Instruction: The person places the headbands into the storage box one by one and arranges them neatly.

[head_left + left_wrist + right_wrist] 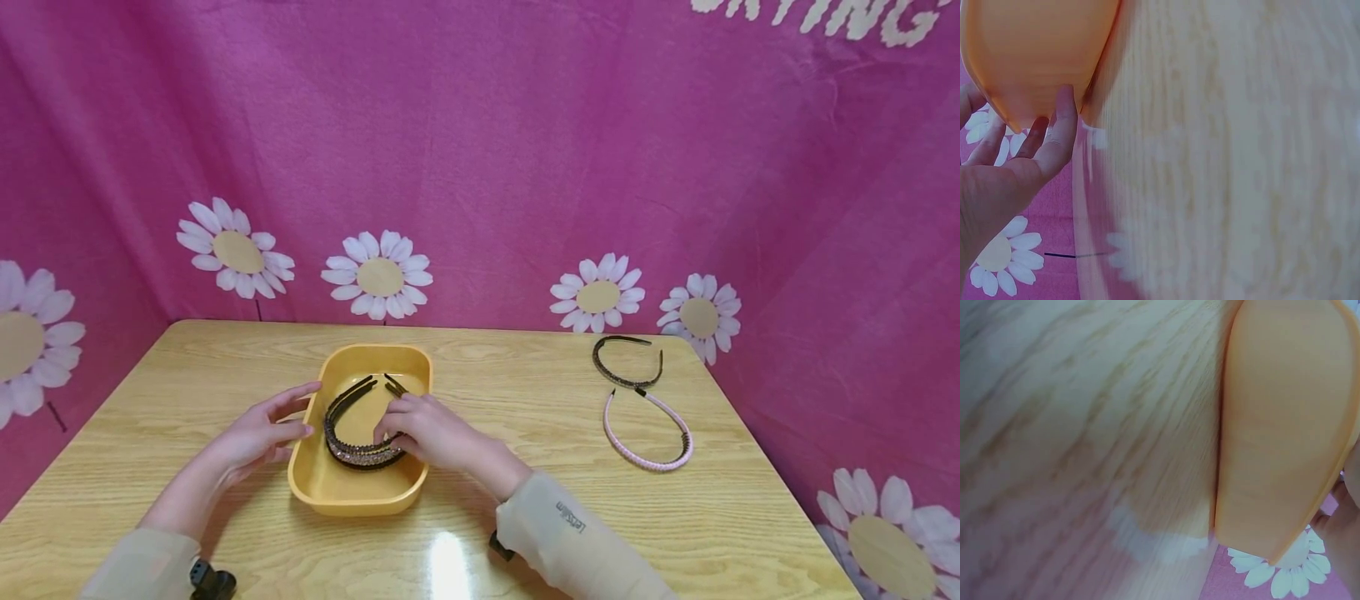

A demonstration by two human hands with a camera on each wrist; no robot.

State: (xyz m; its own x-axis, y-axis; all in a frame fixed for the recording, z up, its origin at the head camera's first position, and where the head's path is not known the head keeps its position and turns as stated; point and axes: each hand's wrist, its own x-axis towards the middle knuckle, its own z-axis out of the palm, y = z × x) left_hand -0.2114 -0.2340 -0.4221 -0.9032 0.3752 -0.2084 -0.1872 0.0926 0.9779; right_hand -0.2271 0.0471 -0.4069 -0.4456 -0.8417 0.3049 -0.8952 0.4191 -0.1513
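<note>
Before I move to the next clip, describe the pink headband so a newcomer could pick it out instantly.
On the wooden table, look right of the yellow container, toward the table's right edge. A dark headband lies there toward the back. The pink headband is the nearer one, set apart by its pale pink band.

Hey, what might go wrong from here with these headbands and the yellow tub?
The headbands in the tub overlap, so the right hand might catch more than intended. The left hand is at the tub's side, so a nudge could slide it. On the table, the pink headband lies right by the dark one, so lifting one might drag the other.
</note>
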